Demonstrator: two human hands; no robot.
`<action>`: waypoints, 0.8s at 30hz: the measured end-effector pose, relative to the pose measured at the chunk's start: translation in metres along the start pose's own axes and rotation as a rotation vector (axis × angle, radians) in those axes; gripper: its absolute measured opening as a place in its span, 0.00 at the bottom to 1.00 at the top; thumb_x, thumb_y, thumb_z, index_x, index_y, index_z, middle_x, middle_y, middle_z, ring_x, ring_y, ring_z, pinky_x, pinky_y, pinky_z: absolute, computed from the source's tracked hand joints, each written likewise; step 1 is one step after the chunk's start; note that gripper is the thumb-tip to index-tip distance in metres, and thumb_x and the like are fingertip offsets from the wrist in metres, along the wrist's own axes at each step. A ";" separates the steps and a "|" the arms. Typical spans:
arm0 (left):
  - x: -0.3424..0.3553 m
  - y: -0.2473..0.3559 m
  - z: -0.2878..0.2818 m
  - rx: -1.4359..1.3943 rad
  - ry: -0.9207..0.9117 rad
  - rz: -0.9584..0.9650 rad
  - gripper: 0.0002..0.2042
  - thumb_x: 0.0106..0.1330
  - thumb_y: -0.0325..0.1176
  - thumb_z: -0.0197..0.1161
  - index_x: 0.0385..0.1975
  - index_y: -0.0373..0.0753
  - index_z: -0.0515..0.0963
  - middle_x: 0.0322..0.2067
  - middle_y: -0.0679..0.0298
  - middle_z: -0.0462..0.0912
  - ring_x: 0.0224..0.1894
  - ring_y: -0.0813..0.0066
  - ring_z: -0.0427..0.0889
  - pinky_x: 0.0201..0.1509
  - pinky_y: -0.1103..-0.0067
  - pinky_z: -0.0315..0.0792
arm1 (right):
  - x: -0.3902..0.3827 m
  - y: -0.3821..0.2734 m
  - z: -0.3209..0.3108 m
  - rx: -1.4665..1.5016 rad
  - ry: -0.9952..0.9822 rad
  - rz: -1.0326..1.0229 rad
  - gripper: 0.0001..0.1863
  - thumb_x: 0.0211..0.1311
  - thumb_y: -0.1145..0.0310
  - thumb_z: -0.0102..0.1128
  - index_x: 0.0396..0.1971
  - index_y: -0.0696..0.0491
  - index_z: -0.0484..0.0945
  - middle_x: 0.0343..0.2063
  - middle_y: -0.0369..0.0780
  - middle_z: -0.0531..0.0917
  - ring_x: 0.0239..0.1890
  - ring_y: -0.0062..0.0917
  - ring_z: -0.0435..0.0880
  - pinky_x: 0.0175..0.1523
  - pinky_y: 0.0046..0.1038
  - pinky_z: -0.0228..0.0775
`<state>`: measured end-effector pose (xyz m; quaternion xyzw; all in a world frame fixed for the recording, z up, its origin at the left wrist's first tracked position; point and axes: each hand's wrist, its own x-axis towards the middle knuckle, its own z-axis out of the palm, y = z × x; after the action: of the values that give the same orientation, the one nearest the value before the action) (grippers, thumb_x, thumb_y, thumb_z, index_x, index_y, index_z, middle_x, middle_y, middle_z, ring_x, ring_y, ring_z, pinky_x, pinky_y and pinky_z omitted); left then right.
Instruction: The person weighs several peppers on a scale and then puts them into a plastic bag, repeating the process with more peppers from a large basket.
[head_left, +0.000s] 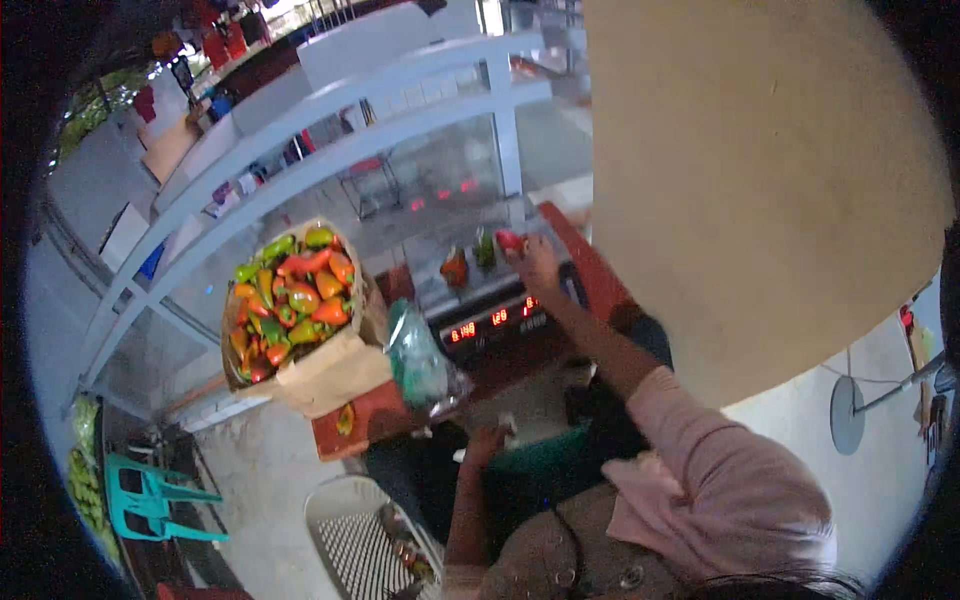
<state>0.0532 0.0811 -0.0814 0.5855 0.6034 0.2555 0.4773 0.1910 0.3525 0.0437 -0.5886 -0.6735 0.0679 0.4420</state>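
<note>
My right hand [535,262] is closed on a red pepper [510,240] at the right of a digital scale's platform [468,295]. A reddish-orange pepper [454,267] and a green one [485,250] also rest there, above a lit red display. My left hand [486,440] hangs low below the table edge, fingers curled by a small whitish item too blurred to make out. Left of the scale are a crumpled plastic bag [417,365] and a paper bag of red, orange and green peppers [290,300]. A single pepper [346,420] lies on the red tabletop [335,438].
A white slatted basket [350,520] stands on the floor below. A teal plastic chair [145,495] and green produce [82,480] are at left. A pale railing [506,140] runs behind the table. A large tan board [770,180] fills the right, above a grey round stand [845,415].
</note>
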 end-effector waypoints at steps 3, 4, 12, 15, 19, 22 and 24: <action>-0.015 0.034 -0.013 -0.082 0.068 -0.028 0.18 0.56 0.46 0.45 0.22 0.35 0.72 0.18 0.62 0.70 0.20 0.71 0.67 0.28 0.76 0.63 | -0.071 -0.021 -0.072 0.461 -0.613 -0.104 0.20 0.42 0.60 0.56 0.34 0.56 0.67 0.31 0.44 0.71 0.35 0.35 0.71 0.41 0.31 0.62; -0.017 0.054 -0.011 -0.075 0.044 -0.033 0.18 0.56 0.46 0.45 0.22 0.35 0.72 0.18 0.62 0.70 0.20 0.71 0.67 0.28 0.76 0.63 | -0.095 -0.004 -0.076 0.479 -0.801 -0.181 0.21 0.43 0.61 0.55 0.37 0.55 0.67 0.33 0.43 0.71 0.37 0.34 0.70 0.42 0.31 0.62; -0.041 0.073 0.010 -0.124 0.165 0.038 0.11 0.56 0.36 0.50 0.29 0.33 0.71 0.26 0.59 0.73 0.28 0.76 0.71 0.29 0.79 0.65 | -0.195 0.005 -0.086 0.668 -1.118 -0.446 0.23 0.46 0.61 0.54 0.43 0.52 0.64 0.36 0.42 0.70 0.42 0.31 0.67 0.49 0.31 0.55; -0.053 0.077 0.017 -0.108 0.208 0.080 0.10 0.55 0.33 0.50 0.34 0.34 0.69 0.28 0.58 0.73 0.29 0.76 0.72 0.31 0.80 0.65 | -0.198 0.007 -0.090 0.613 -1.229 -0.443 0.22 0.46 0.62 0.54 0.43 0.52 0.64 0.35 0.40 0.71 0.41 0.31 0.67 0.47 0.33 0.56; -0.058 0.088 0.017 0.059 0.251 0.028 0.09 0.55 0.30 0.50 0.34 0.34 0.69 0.28 0.59 0.72 0.29 0.75 0.71 0.32 0.81 0.64 | -0.203 0.006 -0.092 0.416 -1.270 -0.482 0.17 0.46 0.64 0.54 0.37 0.52 0.68 0.30 0.40 0.73 0.34 0.30 0.71 0.39 0.34 0.61; -0.052 0.073 0.021 -0.024 0.310 0.157 0.09 0.54 0.30 0.50 0.33 0.34 0.69 0.26 0.60 0.72 0.28 0.75 0.71 0.31 0.81 0.64 | -0.197 0.005 -0.098 0.388 -1.326 -0.479 0.13 0.47 0.65 0.53 0.34 0.53 0.70 0.25 0.42 0.74 0.29 0.30 0.73 0.35 0.32 0.63; -0.048 0.066 0.025 -0.112 0.294 0.146 0.09 0.54 0.30 0.51 0.32 0.34 0.69 0.26 0.60 0.72 0.27 0.75 0.70 0.30 0.81 0.64 | -0.194 0.006 -0.098 0.398 -1.329 -0.450 0.13 0.47 0.65 0.53 0.34 0.53 0.70 0.23 0.42 0.74 0.27 0.31 0.73 0.34 0.32 0.63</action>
<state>0.0986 0.0417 -0.0212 0.5565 0.6074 0.4058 0.3958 0.2453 0.1467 -0.0006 -0.1787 -0.8793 0.4395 0.0417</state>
